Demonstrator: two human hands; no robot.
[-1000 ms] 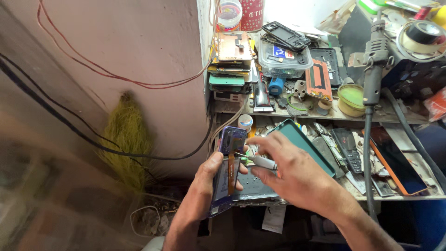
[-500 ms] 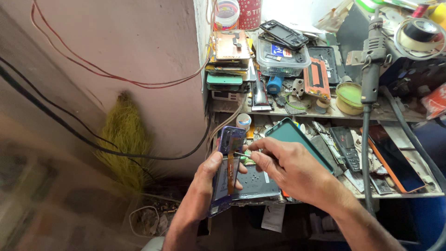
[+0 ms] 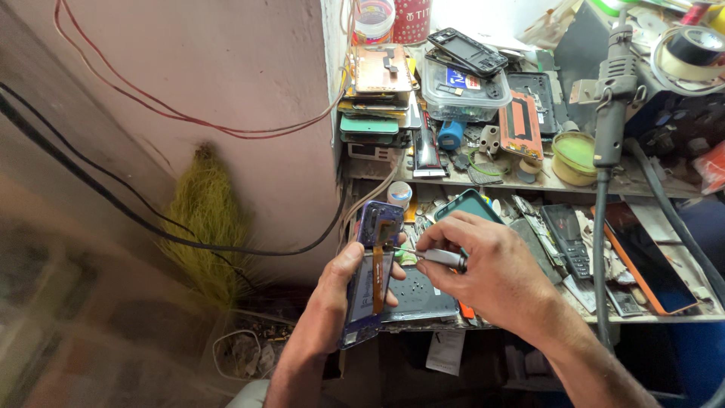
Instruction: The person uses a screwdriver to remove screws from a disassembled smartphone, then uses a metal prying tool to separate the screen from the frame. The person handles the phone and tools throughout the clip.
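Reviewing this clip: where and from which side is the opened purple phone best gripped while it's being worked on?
By its long side edges, low on the body, coming from the left. The opened purple phone stands nearly upright with its open back and orange flex strip facing right, where the right hand brings a slim tool. The left hand grips it so.

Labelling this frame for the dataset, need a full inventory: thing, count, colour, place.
opened phone: 1, purple with orange flex strip, in left hand
screwdriver: 1, grey, in right hand, tip at phone
phone stack: 1, orange and green, upper shelf by wall
plastic box: 1, clear, upper shelf
round tin: 1, yellow-green, upper shelf
hot-air handle: 1, grey, hanging at right
wires: several, red and black, on wall
left hand: 1, gripping phone
right hand: 1, gripping screwdriver
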